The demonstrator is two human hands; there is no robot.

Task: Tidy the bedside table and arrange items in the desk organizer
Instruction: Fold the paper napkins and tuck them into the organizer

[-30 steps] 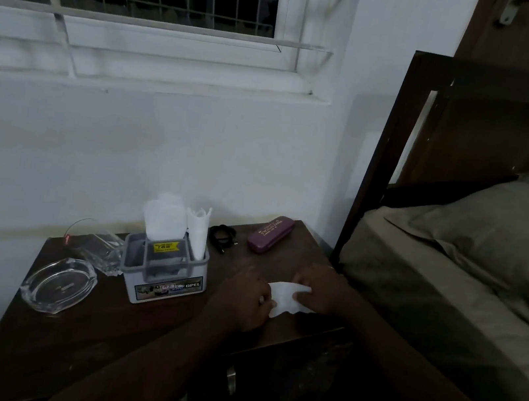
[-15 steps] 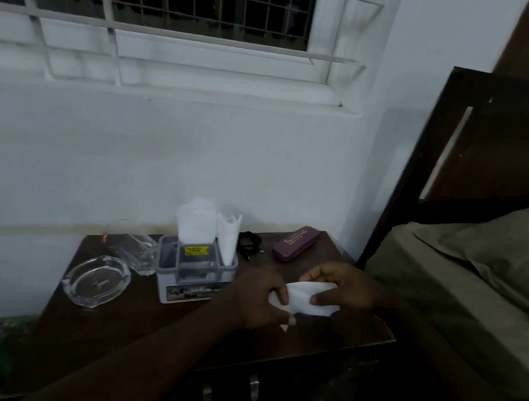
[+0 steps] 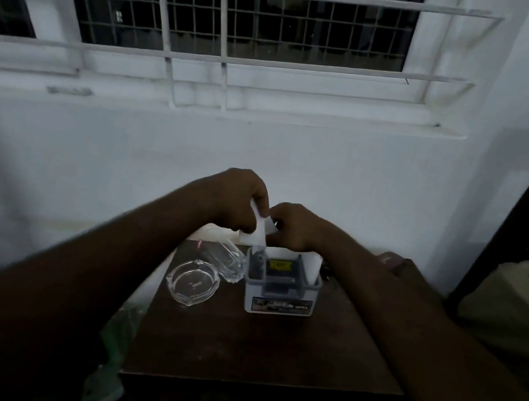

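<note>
Bedside table (image 3: 267, 350): mostly bare below fingers. Desk organizer (image 3: 282, 288): directly beneath fingers, white papers already upright in rear slots. Glass ashtray (image 3: 192, 280) and clear glass (image 3: 229, 260): below, left of fingers, unsorted. Left hand (image 3: 238, 201) and right hand (image 3: 290, 227): both pinching folded white paper (image 3: 256, 230) just above organizer's left compartment. Judgement: insertion under way; glassware remains.

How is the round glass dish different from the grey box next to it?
The glass dish is clear, low and round; the grey organizer is solid, taller and boxy. The dish looks empty, while the organizer has white paper standing in it and a label on its front. Both sit on the dark wooden table.
</note>
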